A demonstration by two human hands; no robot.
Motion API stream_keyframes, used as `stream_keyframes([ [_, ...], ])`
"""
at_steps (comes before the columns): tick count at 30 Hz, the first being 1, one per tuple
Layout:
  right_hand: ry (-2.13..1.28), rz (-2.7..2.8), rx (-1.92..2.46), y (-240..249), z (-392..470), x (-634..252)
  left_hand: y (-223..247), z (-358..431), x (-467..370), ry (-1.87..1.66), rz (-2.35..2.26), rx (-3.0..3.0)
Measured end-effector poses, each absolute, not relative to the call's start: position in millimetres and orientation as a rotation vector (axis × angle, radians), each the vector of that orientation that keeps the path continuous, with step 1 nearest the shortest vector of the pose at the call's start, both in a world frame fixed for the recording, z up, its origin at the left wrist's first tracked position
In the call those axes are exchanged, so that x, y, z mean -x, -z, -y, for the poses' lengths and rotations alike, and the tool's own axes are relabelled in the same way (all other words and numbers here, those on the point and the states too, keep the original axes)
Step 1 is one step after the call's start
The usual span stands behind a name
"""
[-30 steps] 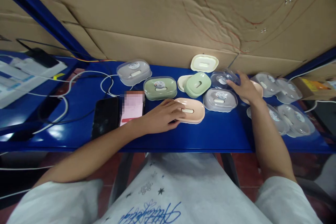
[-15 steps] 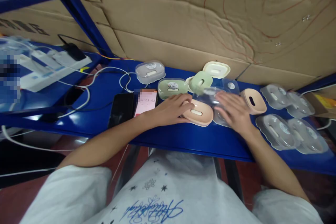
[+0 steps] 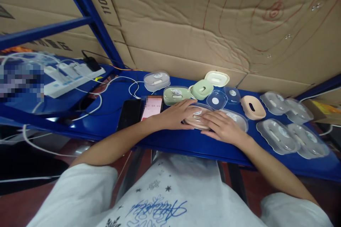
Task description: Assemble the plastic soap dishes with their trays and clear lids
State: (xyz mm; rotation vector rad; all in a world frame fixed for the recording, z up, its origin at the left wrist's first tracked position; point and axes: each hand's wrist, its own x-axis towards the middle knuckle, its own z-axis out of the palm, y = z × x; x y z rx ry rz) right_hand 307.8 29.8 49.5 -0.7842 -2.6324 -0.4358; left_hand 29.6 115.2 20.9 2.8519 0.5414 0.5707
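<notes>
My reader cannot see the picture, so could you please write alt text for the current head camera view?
A person's left hand and right hand touch a clear-covered peach dish on a blue table. Farther back are two green dishes and two loose clear covers; four covered grey dishes stand at the right, and a lit phone at the left.

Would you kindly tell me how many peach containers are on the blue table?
2: one peach container at the left hand and right hand, the other peach container farther right.

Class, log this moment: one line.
Left hand: touching | right hand: touching | object: peach oval plastic dish under clear plastic lid
</notes>
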Motion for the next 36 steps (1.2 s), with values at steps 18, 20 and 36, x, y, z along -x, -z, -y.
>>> stream_keyframes([
  [18, 0.243, 2.609, 1.175, -26.8, -34.5, -313.6, -9.3, -119.6, -31.6, -0.447, -0.536, -2.784],
  [20, 0.264, 2.609, 1.136, -26.3, -37.2, -316.7, -9.7, -119.1, -31.5, -0.477, -0.538, -2.766],
  [36, 0.387, 2.576, 1.287, -26.3, -35.9, -310.4, -6.7, -117.5, -34.2, -0.531, -0.609, -2.811],
])
